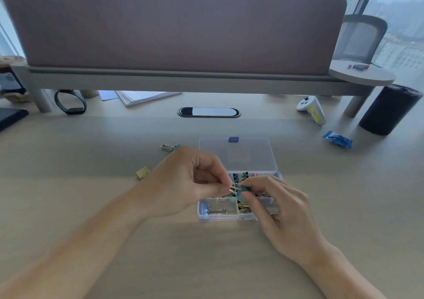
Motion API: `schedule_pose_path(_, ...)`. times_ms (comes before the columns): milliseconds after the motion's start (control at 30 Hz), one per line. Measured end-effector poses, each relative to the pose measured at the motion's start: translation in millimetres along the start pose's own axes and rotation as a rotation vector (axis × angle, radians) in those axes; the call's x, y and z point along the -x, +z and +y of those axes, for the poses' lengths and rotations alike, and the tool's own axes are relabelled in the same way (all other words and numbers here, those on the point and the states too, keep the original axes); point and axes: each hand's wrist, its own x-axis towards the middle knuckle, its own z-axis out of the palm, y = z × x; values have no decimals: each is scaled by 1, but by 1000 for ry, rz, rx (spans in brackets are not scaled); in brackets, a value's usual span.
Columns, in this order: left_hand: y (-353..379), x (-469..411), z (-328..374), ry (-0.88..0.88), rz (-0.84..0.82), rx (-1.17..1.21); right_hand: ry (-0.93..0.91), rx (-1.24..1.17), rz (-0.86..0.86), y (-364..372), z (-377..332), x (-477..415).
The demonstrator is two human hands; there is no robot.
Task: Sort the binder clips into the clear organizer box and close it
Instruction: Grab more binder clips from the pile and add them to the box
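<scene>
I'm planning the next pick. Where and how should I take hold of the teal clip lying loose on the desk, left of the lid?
Probably by the wire handles: the teal clip lies flat with its handles pointing left, away from the lid, and its body partly behind the left hand. Come from above and the left, pinching both loops together with the fingers.

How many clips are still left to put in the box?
Most look sorted: the organizer box already holds many clips. Both hands, the left hand and right hand, hold a teal clip over it. Two remain on the desk: a teal-green clip and a yellow clip. The lid is open, so closing comes last.
</scene>
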Motion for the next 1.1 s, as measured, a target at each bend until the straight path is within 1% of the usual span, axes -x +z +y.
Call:
schedule_pose_path(100, -9, 0, 1, -43, -19, -10, -36, 60, -21, 0, 3, 0)
schedule_pose_path(267, -10, 2, 1, -160, -154, -34, -177, 140, -52, 3, 6, 1)
schedule_pose_path(367, -10, 3, -1, -192, -184, -51, -256, 157, -96, 2, 5, 1)
schedule_pose_path(533, -7, 3, 0, -151, -184, -261, -363, 196, -240, 0, 5, -1)
schedule_pose_path(600, -4, 3, 2, -135, -142, -341, -365, 193, -239, 0, 5, -1)
schedule_pose_path(733, 1, 5, 7, -74, -45, -513, -290, 207, -185, -2, 2, -2)
schedule_pose_path(900, 9, 5, 2, 12, -65, -693, -288, 207, -194, -1, 1, -1)
schedule_pose_path(1033, 11, 3, -2, 45, -67, -705, -298, 215, -213, 0, 0, -1)
schedule_pose_path(1100, 10, 3, -4, 53, -113, -714, -308, 222, -234, 0, -1, -2)
